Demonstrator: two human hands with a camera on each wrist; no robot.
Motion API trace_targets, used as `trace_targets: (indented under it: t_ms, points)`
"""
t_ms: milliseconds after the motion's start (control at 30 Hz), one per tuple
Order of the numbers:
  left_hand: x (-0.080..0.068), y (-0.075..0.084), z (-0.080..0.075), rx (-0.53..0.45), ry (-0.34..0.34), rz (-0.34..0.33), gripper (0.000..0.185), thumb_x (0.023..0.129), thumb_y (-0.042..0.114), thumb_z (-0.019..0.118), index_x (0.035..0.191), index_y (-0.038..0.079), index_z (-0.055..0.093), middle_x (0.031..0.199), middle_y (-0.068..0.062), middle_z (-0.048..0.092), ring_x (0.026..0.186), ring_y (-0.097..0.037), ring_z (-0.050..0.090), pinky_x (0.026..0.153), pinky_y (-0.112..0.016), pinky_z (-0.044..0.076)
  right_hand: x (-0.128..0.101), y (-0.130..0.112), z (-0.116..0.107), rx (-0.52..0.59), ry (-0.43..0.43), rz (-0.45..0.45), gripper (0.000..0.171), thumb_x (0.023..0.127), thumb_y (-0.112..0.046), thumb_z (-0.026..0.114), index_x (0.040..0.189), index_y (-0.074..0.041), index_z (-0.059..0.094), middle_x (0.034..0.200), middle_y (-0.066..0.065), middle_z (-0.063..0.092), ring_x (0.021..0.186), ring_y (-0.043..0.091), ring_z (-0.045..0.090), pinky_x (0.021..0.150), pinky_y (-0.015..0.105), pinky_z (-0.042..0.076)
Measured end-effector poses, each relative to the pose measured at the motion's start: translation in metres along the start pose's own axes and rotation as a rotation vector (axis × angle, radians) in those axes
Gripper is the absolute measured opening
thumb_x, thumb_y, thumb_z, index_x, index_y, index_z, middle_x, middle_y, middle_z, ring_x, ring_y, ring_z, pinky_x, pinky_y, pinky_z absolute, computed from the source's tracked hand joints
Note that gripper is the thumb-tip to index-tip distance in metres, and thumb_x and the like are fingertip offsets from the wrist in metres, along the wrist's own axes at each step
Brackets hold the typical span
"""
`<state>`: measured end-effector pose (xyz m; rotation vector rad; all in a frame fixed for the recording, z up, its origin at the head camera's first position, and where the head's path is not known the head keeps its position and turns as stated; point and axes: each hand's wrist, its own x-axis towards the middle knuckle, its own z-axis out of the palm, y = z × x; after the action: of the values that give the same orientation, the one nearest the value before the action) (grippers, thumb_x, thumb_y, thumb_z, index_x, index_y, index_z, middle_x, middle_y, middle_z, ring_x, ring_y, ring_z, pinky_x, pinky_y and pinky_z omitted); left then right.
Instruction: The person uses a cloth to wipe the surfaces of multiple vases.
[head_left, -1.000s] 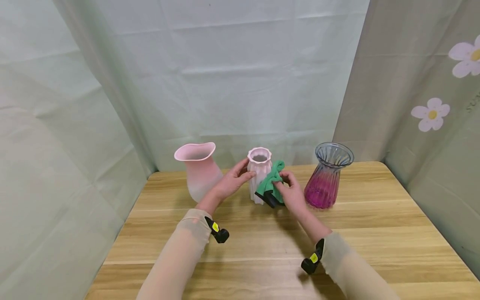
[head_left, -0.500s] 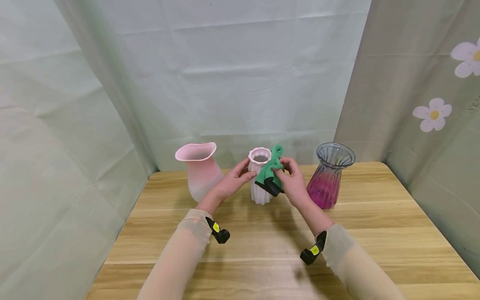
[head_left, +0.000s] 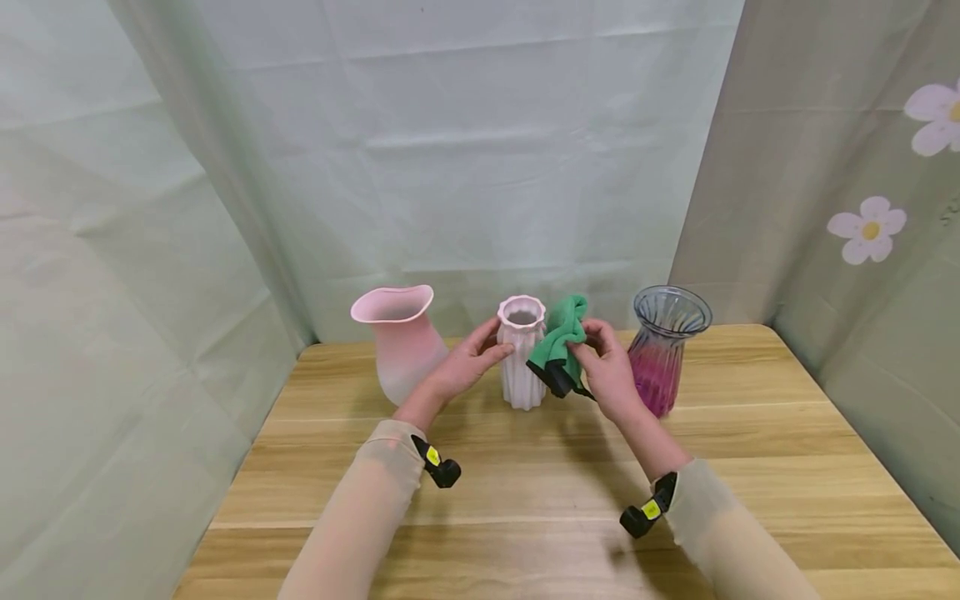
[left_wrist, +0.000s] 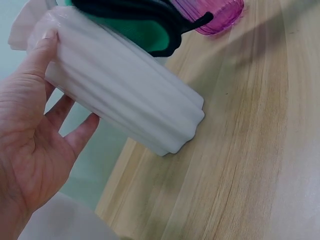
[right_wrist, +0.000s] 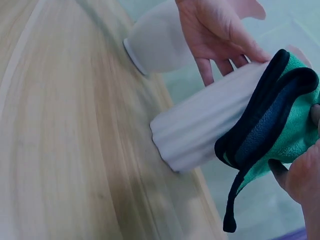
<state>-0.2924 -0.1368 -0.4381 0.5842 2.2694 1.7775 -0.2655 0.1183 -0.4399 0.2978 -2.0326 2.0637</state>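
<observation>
two hands, left hand (head_left: 459,372) steadying white vase (head_left: 521,354), right hand (head_left: 611,375) pinching green cloth (head_left: 559,343)

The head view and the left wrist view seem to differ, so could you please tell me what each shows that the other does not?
Only the head view shows the pink vase, the flower-print curtain and the right hand gripping the green cloth. Only the left wrist view shows the palm of the left hand and the white vase's base edge on the table. Both show the left hand touching the white vase, the cloth beside it, and the purple vase.
</observation>
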Motion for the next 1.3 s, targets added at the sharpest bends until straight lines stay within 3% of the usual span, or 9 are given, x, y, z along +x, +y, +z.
trace_targets:
  t_ms: [267, 400, 533, 667, 767, 867, 1100, 1300]
  points:
    - [-0.003, 0.003, -0.001, 0.013, -0.004, -0.019, 0.077, 0.101, 0.046, 0.063, 0.164, 0.031, 0.022, 0.162, -0.004, 0.035, 0.146, -0.021, 0.035, 0.117, -0.043, 0.035, -0.007, 0.004, -0.015, 0.006, 0.017, -0.022, 0.024, 0.101, -0.006, 0.065, 0.120, 0.005, 0.055, 0.114, 0.001, 0.061, 0.111, 0.019, 0.055, 0.086, 0.021, 0.051]
    - [-0.005, 0.004, 0.000, 0.070, 0.019, -0.035, 0.081, 0.100, 0.051, 0.063, 0.165, 0.032, 0.019, 0.165, -0.002, 0.029, 0.149, -0.022, 0.030, 0.118, -0.046, 0.033, -0.009, 0.008, -0.017, 0.016, 0.014, -0.019, 0.025, 0.101, -0.005, 0.065, 0.121, 0.005, 0.055, 0.112, -0.001, 0.061, 0.110, 0.018, 0.056, 0.085, 0.021, 0.051]
    - [-0.007, 0.008, 0.010, 0.125, 0.102, -0.009, 0.086, 0.098, 0.049, 0.067, 0.165, 0.028, 0.017, 0.165, -0.006, 0.028, 0.150, -0.028, 0.029, 0.117, -0.051, 0.033, -0.011, 0.010, -0.017, 0.030, 0.021, -0.021, 0.024, 0.100, -0.004, 0.065, 0.120, 0.006, 0.055, 0.110, -0.002, 0.062, 0.109, 0.018, 0.056, 0.084, 0.021, 0.051]
    - [-0.008, 0.014, 0.025, 0.115, 0.231, 0.033, 0.088, 0.094, 0.041, 0.075, 0.162, 0.016, 0.026, 0.159, -0.009, 0.035, 0.144, -0.029, 0.038, 0.115, -0.049, 0.037, -0.012, 0.011, -0.018, 0.034, 0.032, -0.028, 0.023, 0.100, -0.003, 0.065, 0.118, 0.007, 0.055, 0.109, -0.003, 0.062, 0.108, 0.017, 0.056, 0.085, 0.021, 0.051]
    - [-0.010, 0.016, 0.034, 0.105, 0.316, 0.028, 0.085, 0.091, 0.038, 0.080, 0.156, 0.009, 0.033, 0.155, -0.010, 0.038, 0.139, -0.028, 0.042, 0.114, -0.048, 0.038, -0.013, 0.011, -0.019, 0.038, 0.028, -0.027, 0.024, 0.100, -0.002, 0.065, 0.118, 0.008, 0.055, 0.110, -0.003, 0.062, 0.109, 0.017, 0.056, 0.085, 0.021, 0.051]
    - [-0.010, 0.017, 0.039, 0.089, 0.359, 0.017, 0.085, 0.089, 0.035, 0.082, 0.152, 0.004, 0.036, 0.152, -0.013, 0.039, 0.136, -0.030, 0.044, 0.112, -0.047, 0.041, -0.013, 0.010, -0.020, 0.041, 0.019, -0.020, 0.025, 0.100, -0.003, 0.065, 0.120, 0.008, 0.055, 0.112, -0.002, 0.062, 0.110, 0.017, 0.055, 0.086, 0.021, 0.050]
    - [-0.008, 0.017, 0.042, 0.058, 0.380, 0.025, 0.079, 0.089, 0.030, 0.083, 0.148, 0.002, 0.038, 0.148, -0.015, 0.040, 0.133, -0.031, 0.047, 0.106, -0.045, 0.048, -0.015, 0.008, -0.020, 0.045, 0.022, -0.012, 0.024, 0.100, -0.003, 0.065, 0.119, 0.008, 0.055, 0.110, -0.004, 0.062, 0.109, 0.017, 0.055, 0.085, 0.020, 0.051]
    - [-0.007, 0.016, 0.034, 0.072, 0.333, 0.043, 0.073, 0.093, 0.027, 0.078, 0.153, 0.006, 0.041, 0.152, -0.013, 0.042, 0.136, -0.032, 0.046, 0.108, -0.049, 0.046, -0.014, 0.007, -0.021, 0.041, 0.015, -0.015, 0.024, 0.100, -0.004, 0.065, 0.119, 0.007, 0.055, 0.110, -0.005, 0.062, 0.108, 0.017, 0.056, 0.085, 0.020, 0.051]
